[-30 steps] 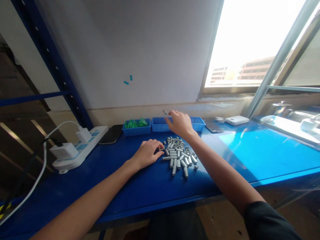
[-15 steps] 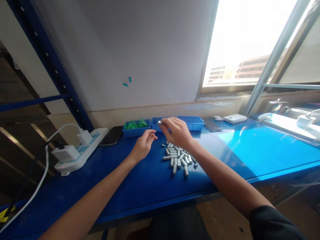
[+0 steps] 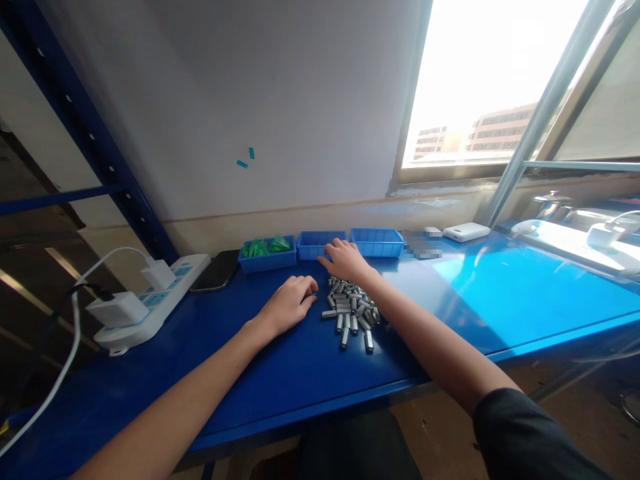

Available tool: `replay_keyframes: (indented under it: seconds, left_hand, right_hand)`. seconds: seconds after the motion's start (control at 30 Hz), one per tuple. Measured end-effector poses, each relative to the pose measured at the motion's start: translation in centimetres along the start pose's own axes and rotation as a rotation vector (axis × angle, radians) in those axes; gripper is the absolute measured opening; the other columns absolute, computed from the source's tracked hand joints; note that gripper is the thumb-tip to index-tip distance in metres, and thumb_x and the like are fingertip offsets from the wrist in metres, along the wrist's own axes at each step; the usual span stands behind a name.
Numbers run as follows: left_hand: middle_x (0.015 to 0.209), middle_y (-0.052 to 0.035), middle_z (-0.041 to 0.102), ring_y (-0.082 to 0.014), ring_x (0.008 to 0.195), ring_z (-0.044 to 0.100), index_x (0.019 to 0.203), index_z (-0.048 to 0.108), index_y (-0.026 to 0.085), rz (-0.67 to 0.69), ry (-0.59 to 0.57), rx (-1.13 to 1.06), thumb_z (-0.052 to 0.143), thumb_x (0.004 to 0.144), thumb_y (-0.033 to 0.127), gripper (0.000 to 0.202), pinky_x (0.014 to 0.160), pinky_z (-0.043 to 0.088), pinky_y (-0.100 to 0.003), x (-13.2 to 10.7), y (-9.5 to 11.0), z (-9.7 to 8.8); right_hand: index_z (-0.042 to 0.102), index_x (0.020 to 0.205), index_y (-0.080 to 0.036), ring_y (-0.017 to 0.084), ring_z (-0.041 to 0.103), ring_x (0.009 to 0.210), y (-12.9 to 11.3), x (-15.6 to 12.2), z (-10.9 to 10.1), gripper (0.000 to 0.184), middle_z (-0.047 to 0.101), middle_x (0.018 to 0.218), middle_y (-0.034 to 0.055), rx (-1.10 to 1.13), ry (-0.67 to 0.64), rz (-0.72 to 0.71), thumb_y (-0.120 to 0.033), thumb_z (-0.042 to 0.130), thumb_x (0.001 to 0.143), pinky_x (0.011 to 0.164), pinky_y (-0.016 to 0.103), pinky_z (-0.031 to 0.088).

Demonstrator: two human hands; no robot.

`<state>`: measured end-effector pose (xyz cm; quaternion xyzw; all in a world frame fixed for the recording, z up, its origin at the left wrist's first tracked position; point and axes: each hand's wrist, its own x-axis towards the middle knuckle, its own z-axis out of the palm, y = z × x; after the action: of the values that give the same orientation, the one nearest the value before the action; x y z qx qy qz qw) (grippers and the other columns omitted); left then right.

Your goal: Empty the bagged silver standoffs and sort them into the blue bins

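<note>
My left hand (image 3: pixel 289 305) is low over the table, left of a pile of silver metal standoffs (image 3: pixel 344 303). Its thumb and fingers curl toward each other; a small dark bit shows at the tips, too small to name. Above the far side of the pile, my right hand (image 3: pixel 345 260) has its fingers loosely apart, with nothing visible in them. Behind it stands a blue bin (image 3: pixel 309 248), partly covered by the fingers. The standoffs lie loose on the blue table (image 3: pixel 280 380), several pointing toward me.
Left of that bin, another blue bin (image 3: pixel 267 264) holds green plastic bits (image 3: pixel 263 247); a third blue bin (image 3: pixel 376 245) stands right. A dark phone (image 3: pixel 216 271) and a white power strip (image 3: pixel 155 303) with chargers lie left. A white device (image 3: pixel 466 232) sits by the window.
My right hand has come down toward the pile, and the silver piece at its fingertips no longer shows. My left hand has dropped to the table. The view has shifted slightly.
</note>
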<state>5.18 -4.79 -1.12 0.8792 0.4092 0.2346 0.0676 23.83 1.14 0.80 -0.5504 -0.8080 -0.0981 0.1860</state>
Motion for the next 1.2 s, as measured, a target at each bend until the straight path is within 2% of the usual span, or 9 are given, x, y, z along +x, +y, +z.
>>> replay_keyframes:
  seconds: [0.17, 0.4, 0.6, 0.73, 0.83, 0.9, 1.07, 1.13, 1.2]
  left_hand:
    - [0.090, -0.0040, 0.061, -0.0210, 0.090, 0.058, 0.099, 0.053, 0.021, -0.034, 0.129, -0.072, 0.048, 0.087, 0.026, 0.014, 0.083, 0.047, -0.035, -0.1, -0.4, -0.3]
    - [0.097, -0.0057, 0.062, -0.0192, 0.091, 0.060, 0.105, 0.051, 0.021, -0.080, 0.294, -0.172, 0.049, 0.089, 0.032, 0.020, 0.085, 0.047, -0.035, 0.0, -0.4, -1.1]
    - [0.089, -0.0032, 0.063, -0.0166, 0.083, 0.062, 0.105, 0.048, 0.019, -0.183, 0.355, -0.415, 0.051, 0.088, 0.041, 0.028, 0.075, 0.048, -0.030, 0.4, -0.3, -1.3]
    - [0.084, -0.0024, 0.062, -0.0162, 0.081, 0.062, 0.105, 0.046, 0.017, -0.175, 0.384, -0.589, 0.052, 0.086, 0.045, 0.034, 0.073, 0.048, -0.028, 0.5, -0.6, -1.3]
    - [0.086, -0.0037, 0.063, -0.0171, 0.085, 0.062, 0.112, 0.045, 0.017, -0.179, 0.358, -0.639, 0.047, 0.089, 0.046, 0.037, 0.075, 0.049, -0.029, 0.4, -0.6, -1.4]
    - [0.093, -0.0055, 0.064, -0.0183, 0.090, 0.062, 0.116, 0.046, 0.018, -0.166, 0.323, -0.572, 0.043, 0.092, 0.044, 0.036, 0.078, 0.049, -0.031, 0.2, -0.5, -1.4]
    - [0.113, -0.0079, 0.062, -0.0220, 0.105, 0.057, 0.118, 0.055, 0.021, 0.041, 0.110, -0.189, 0.048, 0.090, 0.032, 0.030, 0.093, 0.044, -0.038, -0.2, 0.0, -0.7]
    - [0.119, -0.0078, 0.061, -0.0232, 0.109, 0.054, 0.117, 0.058, 0.022, 0.106, 0.001, -0.103, 0.048, 0.090, 0.028, 0.030, 0.097, 0.042, -0.039, -0.3, 0.1, -0.4]
    - [0.118, -0.0073, 0.062, -0.0236, 0.108, 0.055, 0.114, 0.061, 0.022, 0.106, -0.067, -0.049, 0.048, 0.089, 0.027, 0.028, 0.095, 0.042, -0.038, -0.3, 0.2, -0.2]
  right_hand:
    - [0.050, 0.118, -0.016, 0.023, 0.055, 0.102, 0.4, -0.5, -0.6, 0.036, 0.061, 0.107, 0.0107, 0.142, 0.044, -0.061, -0.034, 0.053, 0.087, 0.085, 0.033, 0.040]
    - [0.061, 0.104, -0.020, 0.024, 0.048, 0.104, 0.4, -2.0, -1.6, 0.034, 0.062, 0.099, 0.0081, 0.221, 0.104, -0.057, -0.046, 0.056, 0.084, 0.087, 0.037, 0.036]
    - [0.061, 0.104, -0.019, 0.019, 0.052, 0.093, -2.6, -2.7, -3.4, 0.022, 0.063, 0.093, 0.0045, 0.313, 0.142, -0.364, -0.030, 0.057, 0.085, 0.086, 0.031, 0.037]
    - [0.062, 0.098, -0.017, 0.018, 0.053, 0.091, -4.1, -2.7, -3.3, 0.015, 0.065, 0.091, 0.0056, 0.293, 0.128, -0.425, -0.023, 0.053, 0.087, 0.082, 0.028, 0.039]
    - [0.062, 0.096, -0.017, 0.017, 0.054, 0.086, -4.1, -2.8, -4.0, 0.015, 0.065, 0.088, 0.0058, 0.277, 0.219, -0.458, -0.023, 0.049, 0.091, 0.078, 0.028, 0.041]
    - [0.062, 0.093, -0.017, 0.016, 0.054, 0.081, -3.7, -3.0, -5.3, 0.018, 0.064, 0.083, 0.0054, 0.292, 0.394, -0.449, -0.027, 0.047, 0.093, 0.075, 0.028, 0.042]
    - [0.061, 0.099, -0.018, 0.016, 0.055, 0.073, 0.4, -3.0, -9.0, 0.024, 0.062, 0.076, 0.0045, 0.294, 0.976, -0.089, -0.032, 0.042, 0.094, 0.078, 0.032, 0.043]
    - [0.061, 0.103, -0.018, 0.018, 0.057, 0.079, 3.3, -2.8, -9.4, 0.024, 0.062, 0.080, 0.0054, 0.232, 0.924, 0.161, -0.031, 0.043, 0.093, 0.080, 0.034, 0.043]
    - [0.063, 0.102, -0.019, 0.021, 0.059, 0.081, 6.1, -2.7, -9.0, 0.025, 0.064, 0.081, 0.0060, 0.151, 0.584, 0.353, -0.035, 0.053, 0.086, 0.077, 0.035, 0.044]
